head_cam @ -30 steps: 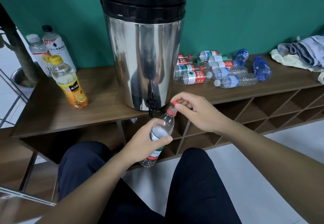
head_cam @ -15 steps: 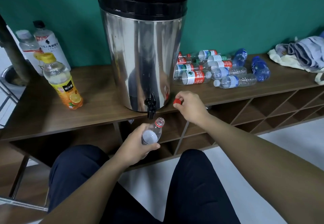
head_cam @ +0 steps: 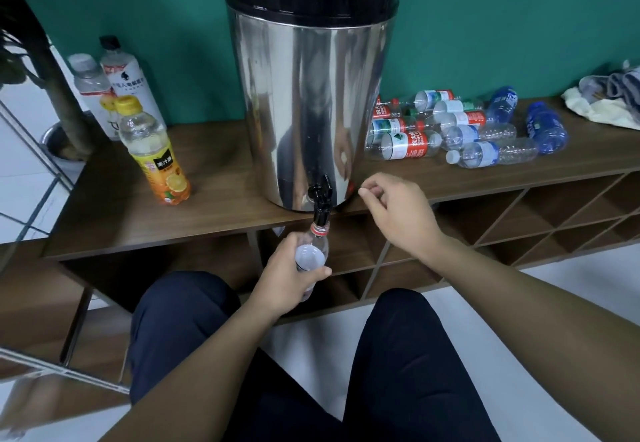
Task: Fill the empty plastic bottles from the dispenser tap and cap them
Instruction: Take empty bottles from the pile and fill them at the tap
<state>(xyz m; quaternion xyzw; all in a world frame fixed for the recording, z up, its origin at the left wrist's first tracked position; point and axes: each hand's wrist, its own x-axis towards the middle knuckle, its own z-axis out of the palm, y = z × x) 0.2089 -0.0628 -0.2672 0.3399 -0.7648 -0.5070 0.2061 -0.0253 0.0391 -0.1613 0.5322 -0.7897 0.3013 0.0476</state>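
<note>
Bottle [head_cam: 313,251] raised to tap [head_cam: 321,199] | cap hidden | left hand [head_cam: 289,279] grips

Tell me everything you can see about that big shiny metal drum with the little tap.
The dispenser is a tall, mirror-bright steel cylinder with a wide black lid, standing upright on the wooden shelf against a green wall. Its side reflects the person. A small black tap juts from its base over the shelf edge, and the open neck of a clear bottle, gripped by the left hand, sits right under the spout.
</note>
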